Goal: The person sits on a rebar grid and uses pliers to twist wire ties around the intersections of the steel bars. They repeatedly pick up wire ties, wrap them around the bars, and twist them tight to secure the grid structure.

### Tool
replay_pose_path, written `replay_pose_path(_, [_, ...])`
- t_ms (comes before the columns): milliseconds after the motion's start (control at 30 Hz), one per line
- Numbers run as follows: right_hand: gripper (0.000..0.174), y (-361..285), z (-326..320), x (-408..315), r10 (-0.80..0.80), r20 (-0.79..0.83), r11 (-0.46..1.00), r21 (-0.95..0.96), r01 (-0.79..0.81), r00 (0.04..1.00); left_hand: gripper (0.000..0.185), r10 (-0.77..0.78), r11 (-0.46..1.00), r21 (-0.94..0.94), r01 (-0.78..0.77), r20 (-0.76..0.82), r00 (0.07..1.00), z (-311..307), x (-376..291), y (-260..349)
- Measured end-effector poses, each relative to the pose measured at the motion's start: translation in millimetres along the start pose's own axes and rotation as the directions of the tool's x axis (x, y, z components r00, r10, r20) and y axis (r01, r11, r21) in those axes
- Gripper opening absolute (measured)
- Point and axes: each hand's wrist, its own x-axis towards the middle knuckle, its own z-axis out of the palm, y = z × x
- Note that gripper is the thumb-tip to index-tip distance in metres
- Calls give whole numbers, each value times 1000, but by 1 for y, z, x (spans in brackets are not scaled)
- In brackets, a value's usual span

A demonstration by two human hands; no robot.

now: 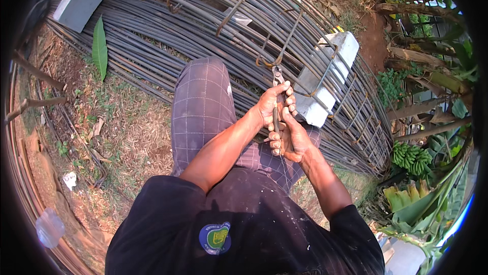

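Both my hands are on a pair of metal pincers (277, 74) with dark handles, its jaws up against a bent steel stirrup (291, 38) of the rebar cage. My left hand (275, 103) grips it around the upper handles, near the head. Just below, my right hand (288, 137) is closed about the lower end of a handle. Thin wire (284, 168) trails down from my right hand over my lap. The long bars (228, 34) of the cage run across in front of my knees.
A white block (316, 107) lies under the cage at the right, and a pale slab (82, 2) at the upper left. Many loose rebars (145, 27) lie beneath. A green leaf (100, 50) rests on them. Banana plants with a green bunch (411, 158) stand at the right.
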Motion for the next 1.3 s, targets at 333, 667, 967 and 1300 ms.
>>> replay_pose_path(333, [48,23,-8,39,-11,66,986,169,-1,998,40,68,932,358,54,-321,945,9,0,13])
replay_pose_path(667, [73,13,-53,29,-558,-98,498,-834,238,824,45,362,872,458,-175,-360,860,5,28,-21])
replay_pose_path(967, [72,38,-12,12,-759,-49,44,-999,-24,649,70,372,643,766,18,-333,866,10,5,-11])
replay_pose_path(1300, [56,67,-91,45,-316,444,940,266,213,839,41,276,883,439,-168,-195,941,-21,6,-23])
